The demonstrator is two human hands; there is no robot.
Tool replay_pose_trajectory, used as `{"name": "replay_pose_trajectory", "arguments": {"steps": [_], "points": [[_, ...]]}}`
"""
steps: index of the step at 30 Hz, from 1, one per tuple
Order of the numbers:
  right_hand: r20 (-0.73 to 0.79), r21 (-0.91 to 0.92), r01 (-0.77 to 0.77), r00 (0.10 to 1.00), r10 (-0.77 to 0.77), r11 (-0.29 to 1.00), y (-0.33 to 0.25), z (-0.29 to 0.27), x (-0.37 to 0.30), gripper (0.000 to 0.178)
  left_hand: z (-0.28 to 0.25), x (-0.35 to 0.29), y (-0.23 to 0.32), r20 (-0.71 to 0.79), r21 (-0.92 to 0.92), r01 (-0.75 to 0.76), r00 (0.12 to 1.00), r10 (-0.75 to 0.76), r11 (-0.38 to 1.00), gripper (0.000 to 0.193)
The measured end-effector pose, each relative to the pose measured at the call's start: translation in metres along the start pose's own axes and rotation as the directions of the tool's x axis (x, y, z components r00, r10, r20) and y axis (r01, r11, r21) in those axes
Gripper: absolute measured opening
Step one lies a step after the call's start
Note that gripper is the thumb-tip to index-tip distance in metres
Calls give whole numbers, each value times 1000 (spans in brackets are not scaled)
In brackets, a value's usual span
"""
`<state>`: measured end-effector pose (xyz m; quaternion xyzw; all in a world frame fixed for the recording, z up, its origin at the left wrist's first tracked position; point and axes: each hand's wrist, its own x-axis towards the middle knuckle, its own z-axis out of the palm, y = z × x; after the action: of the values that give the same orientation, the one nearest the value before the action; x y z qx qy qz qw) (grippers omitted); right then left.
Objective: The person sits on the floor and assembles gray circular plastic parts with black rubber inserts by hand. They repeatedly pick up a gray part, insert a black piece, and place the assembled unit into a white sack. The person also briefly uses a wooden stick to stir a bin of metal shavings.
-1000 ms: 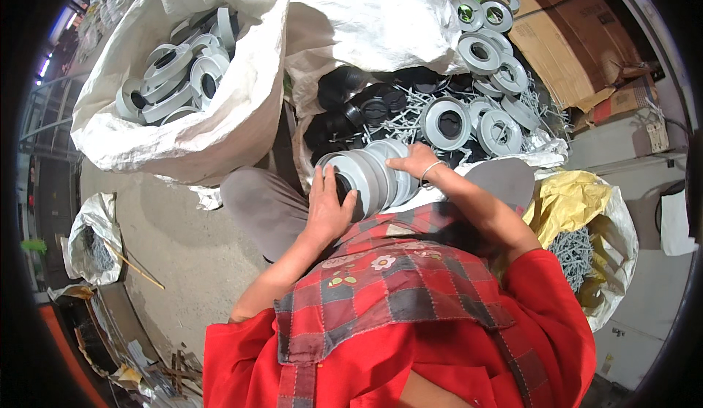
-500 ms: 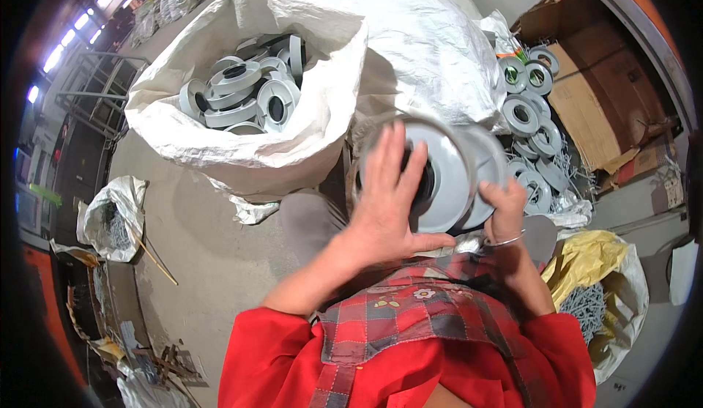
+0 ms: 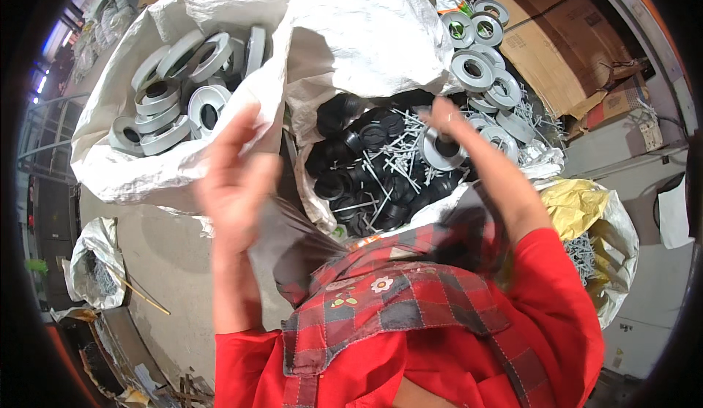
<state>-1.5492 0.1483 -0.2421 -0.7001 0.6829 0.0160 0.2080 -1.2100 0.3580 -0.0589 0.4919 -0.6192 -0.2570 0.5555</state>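
My left hand (image 3: 238, 181) is raised, blurred, over the near right edge of the left white sack (image 3: 95, 155). Its thumb stands away from the fingers and nothing shows in it. Several grey plastic discs (image 3: 157, 119), ring-shaped with dark centres, are piled in that sack. My right hand (image 3: 445, 119) reaches over the middle sack (image 3: 316, 206), at the upper rim of a grey disc (image 3: 438, 151); blur hides whether its fingers hold it. Under the disc, black round plastic parts (image 3: 351, 173) and pale thin screw-like pieces (image 3: 403, 155) fill the middle sack.
A stuffed white sack (image 3: 359, 34) bulges behind the middle one. More grey discs (image 3: 472, 69) lie at the right by a cardboard box (image 3: 556, 34). A yellow-lined bag (image 3: 578, 210) of small grey pieces stands near right; a small white bag (image 3: 102, 239) sits on the left floor.
The grey discs that were between my hands are gone from there. My left hand has moved left to the sack, my right hand forward over the middle sack. The view has shifted.
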Motion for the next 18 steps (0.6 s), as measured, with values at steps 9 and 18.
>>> {"name": "replay_pose_trajectory", "arguments": {"steps": [9, 18], "points": [[-187, 33, -162, 968, 165, 986, 26, 128, -29, 80, 118, -28, -134, 406, -229, 767, 635, -657, 599, 42], [-275, 376, 717, 691, -668, 587, -72, 54, -119, 54, 157, -35, -159, 323, -545, 808, 449, -833, 224, 31]]}}
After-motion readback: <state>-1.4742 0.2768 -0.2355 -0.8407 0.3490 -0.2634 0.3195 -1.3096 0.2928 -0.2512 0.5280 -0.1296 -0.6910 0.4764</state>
